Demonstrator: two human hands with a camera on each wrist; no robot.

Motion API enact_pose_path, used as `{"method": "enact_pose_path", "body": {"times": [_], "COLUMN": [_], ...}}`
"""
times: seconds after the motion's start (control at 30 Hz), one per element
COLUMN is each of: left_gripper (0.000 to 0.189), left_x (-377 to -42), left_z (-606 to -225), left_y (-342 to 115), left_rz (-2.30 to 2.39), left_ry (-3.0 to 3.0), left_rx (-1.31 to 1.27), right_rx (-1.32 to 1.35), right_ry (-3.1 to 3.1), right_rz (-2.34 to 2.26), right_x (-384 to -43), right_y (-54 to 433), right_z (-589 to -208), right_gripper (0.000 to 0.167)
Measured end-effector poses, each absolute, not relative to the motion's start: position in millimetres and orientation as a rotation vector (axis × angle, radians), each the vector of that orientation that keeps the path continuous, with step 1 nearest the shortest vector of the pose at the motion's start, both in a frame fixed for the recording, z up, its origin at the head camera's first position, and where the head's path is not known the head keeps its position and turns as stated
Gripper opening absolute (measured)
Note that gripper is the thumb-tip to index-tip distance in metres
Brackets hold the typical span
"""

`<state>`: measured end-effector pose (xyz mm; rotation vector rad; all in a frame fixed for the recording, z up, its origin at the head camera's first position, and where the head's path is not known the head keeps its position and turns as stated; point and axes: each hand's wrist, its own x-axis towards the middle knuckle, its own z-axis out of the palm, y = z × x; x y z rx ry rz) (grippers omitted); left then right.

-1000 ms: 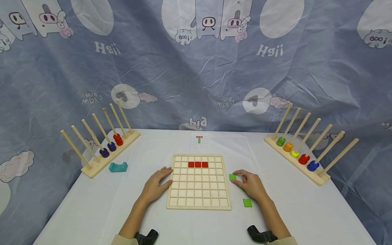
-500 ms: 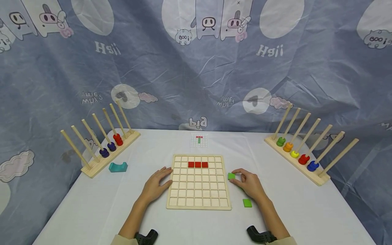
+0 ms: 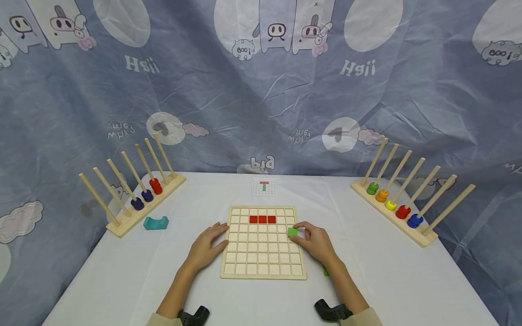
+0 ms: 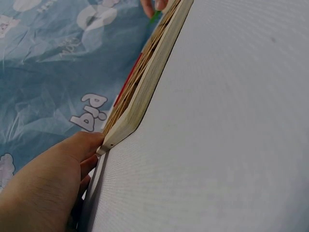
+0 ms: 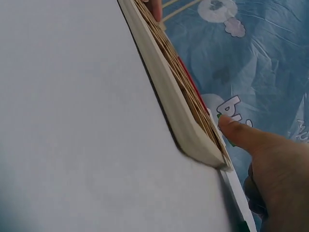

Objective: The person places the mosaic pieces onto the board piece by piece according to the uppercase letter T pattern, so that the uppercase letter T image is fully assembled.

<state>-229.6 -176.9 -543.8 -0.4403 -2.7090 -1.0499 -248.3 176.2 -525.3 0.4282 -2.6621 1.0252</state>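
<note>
Between thumb and fingers my right hand (image 3: 313, 242) pinches a green square tile (image 3: 292, 232), over the right-hand columns of the wooden grid board (image 3: 258, 277). In the right wrist view the thumb (image 5: 236, 131) covers most of that tile. Three red tiles (image 3: 263, 219) lie in a row in the board's second row of cells. My left hand (image 3: 207, 244) rests at the board's left edge, its fingers relaxed and spread from the thumb. The left wrist view shows the left thumb (image 4: 87, 144) touching the board's corner. Another green tile (image 3: 326, 270) shows partly beside my right forearm.
Behind the board lies a small pattern card (image 3: 263, 187) with a red and green T. Peg racks with coloured beads stand at left (image 3: 116, 228) and right (image 3: 424, 240). A teal curved block (image 3: 156, 223) lies near the left rack.
My right hand has carried the green tile left from beside the board to over its right columns. The left hand has stayed at the board's edge.
</note>
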Motion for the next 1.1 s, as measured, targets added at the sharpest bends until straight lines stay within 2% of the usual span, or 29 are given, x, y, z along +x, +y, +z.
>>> {"method": "enact_pose_path", "body": {"times": [0.6, 1.1], "left_gripper": [0.045, 0.045], "left_x": [-229, -231], "left_z": [-546, -547], "left_y": [-180, -178], "left_rz": [-1.072, -1.048], "left_ry": [-2.7, -2.689], "left_rx": [-0.431, -0.44], "right_rx": [0.539, 0.546], "right_ry": [-2.687, -2.682], "right_rz": [1.076, 0.979], "right_x": [-270, -274], "right_y": [105, 94], "right_z": [-532, -531], "right_gripper": [0.035, 0.035]}}
